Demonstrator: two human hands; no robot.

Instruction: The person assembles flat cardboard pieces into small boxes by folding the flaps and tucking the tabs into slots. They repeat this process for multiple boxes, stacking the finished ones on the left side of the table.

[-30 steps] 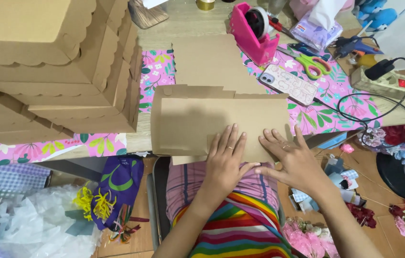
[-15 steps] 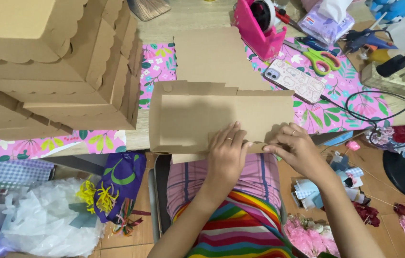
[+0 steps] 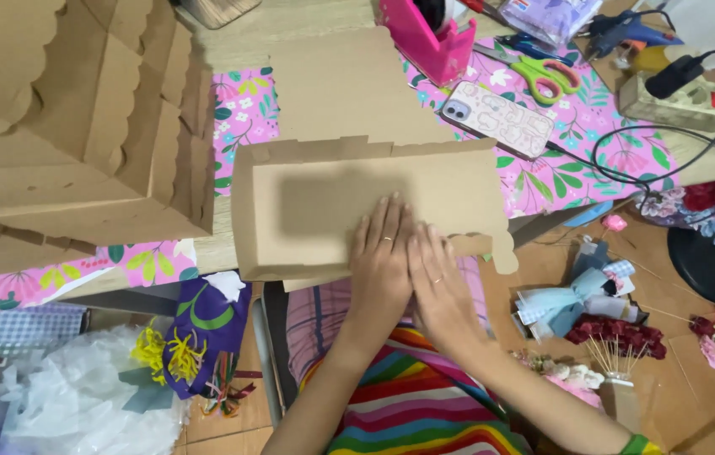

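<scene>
Nearest me, I see my left hand (image 3: 381,268) and right hand (image 3: 440,286) lying side by side, fingers stretched flat (gripping nothing), pressing on a cardboard sheet (image 3: 324,206) that hangs over the desk's (image 3: 307,21) near edge. Beyond it, toward the far edge, lie a phone (image 3: 499,120), green scissors (image 3: 543,74) and a pink tape dispenser (image 3: 433,42); stacked cardboard boxes (image 3: 79,126) fill the left side.

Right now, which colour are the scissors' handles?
Green handles on the scissors, seen best in the head view.
</scene>
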